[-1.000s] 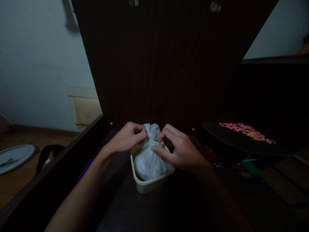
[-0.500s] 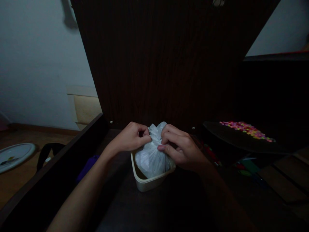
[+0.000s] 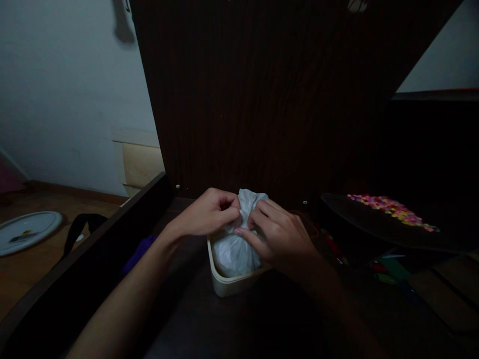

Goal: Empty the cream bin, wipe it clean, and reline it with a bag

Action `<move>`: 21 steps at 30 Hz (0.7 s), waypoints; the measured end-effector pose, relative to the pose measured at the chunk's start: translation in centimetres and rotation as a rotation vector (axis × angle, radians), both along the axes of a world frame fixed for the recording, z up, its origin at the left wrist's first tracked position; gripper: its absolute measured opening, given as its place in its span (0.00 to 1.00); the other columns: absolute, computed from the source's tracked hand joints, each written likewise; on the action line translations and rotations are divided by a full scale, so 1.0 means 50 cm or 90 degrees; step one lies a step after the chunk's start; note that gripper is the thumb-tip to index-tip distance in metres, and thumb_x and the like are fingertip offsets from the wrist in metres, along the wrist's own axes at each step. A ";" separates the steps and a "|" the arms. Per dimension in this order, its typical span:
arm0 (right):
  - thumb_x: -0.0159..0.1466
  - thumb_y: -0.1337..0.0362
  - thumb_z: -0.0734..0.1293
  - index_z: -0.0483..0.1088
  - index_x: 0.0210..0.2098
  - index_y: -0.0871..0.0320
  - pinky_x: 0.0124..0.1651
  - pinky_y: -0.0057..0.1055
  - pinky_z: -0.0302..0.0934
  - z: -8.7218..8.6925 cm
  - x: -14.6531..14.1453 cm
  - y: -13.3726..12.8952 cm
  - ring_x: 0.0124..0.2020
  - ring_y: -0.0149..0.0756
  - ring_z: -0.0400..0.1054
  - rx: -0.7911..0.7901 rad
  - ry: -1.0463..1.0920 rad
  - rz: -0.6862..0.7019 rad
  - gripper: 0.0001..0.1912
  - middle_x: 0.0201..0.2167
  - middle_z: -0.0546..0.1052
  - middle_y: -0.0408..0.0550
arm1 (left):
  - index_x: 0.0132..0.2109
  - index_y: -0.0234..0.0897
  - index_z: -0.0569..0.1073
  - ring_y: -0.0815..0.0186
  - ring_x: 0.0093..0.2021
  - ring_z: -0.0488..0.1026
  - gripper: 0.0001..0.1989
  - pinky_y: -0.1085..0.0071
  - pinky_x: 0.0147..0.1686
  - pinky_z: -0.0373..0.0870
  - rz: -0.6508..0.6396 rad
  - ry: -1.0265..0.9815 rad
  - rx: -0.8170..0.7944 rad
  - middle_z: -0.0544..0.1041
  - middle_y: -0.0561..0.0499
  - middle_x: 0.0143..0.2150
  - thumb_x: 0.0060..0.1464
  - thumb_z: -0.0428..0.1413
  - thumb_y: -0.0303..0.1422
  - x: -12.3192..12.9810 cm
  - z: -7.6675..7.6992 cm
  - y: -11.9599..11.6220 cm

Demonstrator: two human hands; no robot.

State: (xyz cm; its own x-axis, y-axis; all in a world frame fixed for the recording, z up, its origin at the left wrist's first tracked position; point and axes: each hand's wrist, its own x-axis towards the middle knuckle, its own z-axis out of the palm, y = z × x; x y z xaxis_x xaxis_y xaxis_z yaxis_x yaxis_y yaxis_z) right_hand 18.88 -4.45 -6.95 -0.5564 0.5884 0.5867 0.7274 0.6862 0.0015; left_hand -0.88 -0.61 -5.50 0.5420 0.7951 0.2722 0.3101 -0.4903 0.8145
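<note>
A white plastic bag (image 3: 235, 254), bulging and gathered at its neck, sits inside a cream-coloured plastic basket (image 3: 228, 285). What the bag contains is hidden. My left hand (image 3: 213, 212) pinches the bag's twisted neck from the left, thumb against curled fingers. From the right, my right hand (image 3: 279, 232) grips the same neck, its thumb reaching across the front of the bag. The bag's loose top sticks up between and behind both hands. My right hand covers the basket's right side.
The basket rests on a dark wooden surface (image 3: 187, 319) against a tall dark panel (image 3: 262, 99). A raised wooden edge (image 3: 93, 254) runs along the left, with a purple item (image 3: 140, 254) inside it. Pink and yellow beads (image 3: 392, 209) lie on a dark object at right.
My right thumb has moved left across the bag's neck, and my hands are closer together. The view has shifted slightly, so the surroundings appear farther right.
</note>
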 end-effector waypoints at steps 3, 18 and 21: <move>0.65 0.55 0.71 0.69 0.31 0.57 0.30 0.34 0.52 -0.007 0.000 0.003 0.34 0.39 0.66 -0.017 -0.050 0.001 0.13 0.31 0.72 0.48 | 0.25 0.35 0.68 0.72 0.25 0.61 0.06 0.77 0.25 0.57 0.017 -0.015 0.012 0.65 0.58 0.22 0.49 0.52 0.29 0.004 0.002 -0.007; 0.69 0.68 0.66 0.67 0.30 0.58 0.37 0.30 0.58 0.029 0.042 0.021 0.34 0.33 0.66 -0.185 0.157 0.250 0.10 0.31 0.70 0.43 | 0.40 0.33 0.80 0.68 0.34 0.71 0.09 0.74 0.35 0.66 -0.043 0.046 0.159 0.78 0.50 0.35 0.59 0.60 0.35 -0.018 0.006 0.004; 0.69 0.66 0.68 0.69 0.30 0.58 0.38 0.31 0.60 0.027 0.047 0.027 0.34 0.33 0.66 -0.215 0.187 0.290 0.09 0.31 0.71 0.43 | 0.42 0.32 0.79 0.69 0.32 0.70 0.10 0.74 0.34 0.66 -0.047 0.052 0.140 0.78 0.50 0.35 0.60 0.57 0.34 -0.021 -0.003 0.009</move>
